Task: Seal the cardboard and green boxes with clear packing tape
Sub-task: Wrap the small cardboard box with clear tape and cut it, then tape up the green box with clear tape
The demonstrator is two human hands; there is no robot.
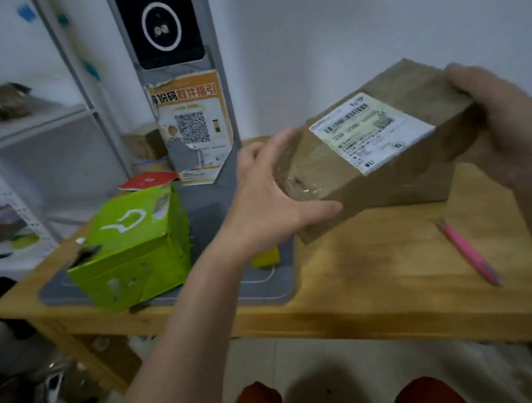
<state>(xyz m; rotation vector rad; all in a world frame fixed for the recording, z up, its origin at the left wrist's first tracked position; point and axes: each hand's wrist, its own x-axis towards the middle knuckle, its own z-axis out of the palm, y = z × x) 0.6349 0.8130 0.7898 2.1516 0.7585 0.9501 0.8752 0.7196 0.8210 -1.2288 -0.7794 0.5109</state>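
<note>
Cardboard box [380, 154]: lifted and tilted above the wooden table [379, 275], shipping label [371, 129] facing up; one low corner looks close to the tabletop, contact unclear
Left hand [270, 194]: spread wide on the near end of the cardboard box, thumb under the lower edge, fingers up the end face; bracing more than clamping
Right hand [503, 120]: blurred, wrapped over the far top corner of the box, fingers curled on its edge
Tape on cardboard box: glossy clear film shows across the end by the left hand, wrinkled; judged at least partly taped there, other seams not visible
Green box [132, 243]: sits at the left of the table on a grey tray [266, 285], apart from both hands; flaps down, surface scuffed and torn; cannot tell whether any clear tape is on it
Progress: cardboard box probably under inspection or being turned for another strip; green box judged as remaining work
Tape roll: none identifiable; small yellow object [265, 256] behind the left wrist, unclear what
Contents: both boxes closed, insides hidden; tray holds the green box
Other: pink pen [468, 253] lies on the table to the right, away from the boxes
Risk: tilted box relies on both hands
</note>
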